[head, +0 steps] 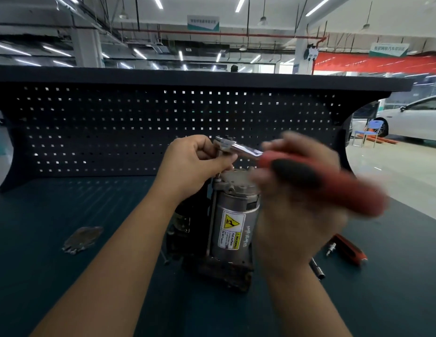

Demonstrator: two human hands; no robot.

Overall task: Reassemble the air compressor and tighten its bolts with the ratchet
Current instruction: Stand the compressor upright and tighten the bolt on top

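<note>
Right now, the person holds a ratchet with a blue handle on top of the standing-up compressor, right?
Not blue. The head view shows the ratchet has a red and black handle. The rest is right: the right hand grips it, and its head sits over the top of the upright compressor.

Blur: right hand (297, 203), over the compressor (232, 222)'s right side, is motion-smeared, fingers not separable. The ratchet (338, 190) handle in its grip is smeared too. The ratchet head, above the compressor, is sharper, but left hand (195, 161) fingers curl over its underside; socket and bolt unseen. Compressor's top right hidden behind right hand; label small print unreadable. Dark part left of compressor mostly behind left forearm. Grey flat thing (83, 239) further left: blurred, unidentifiable. Both forearms cut by bottom edge.
</note>
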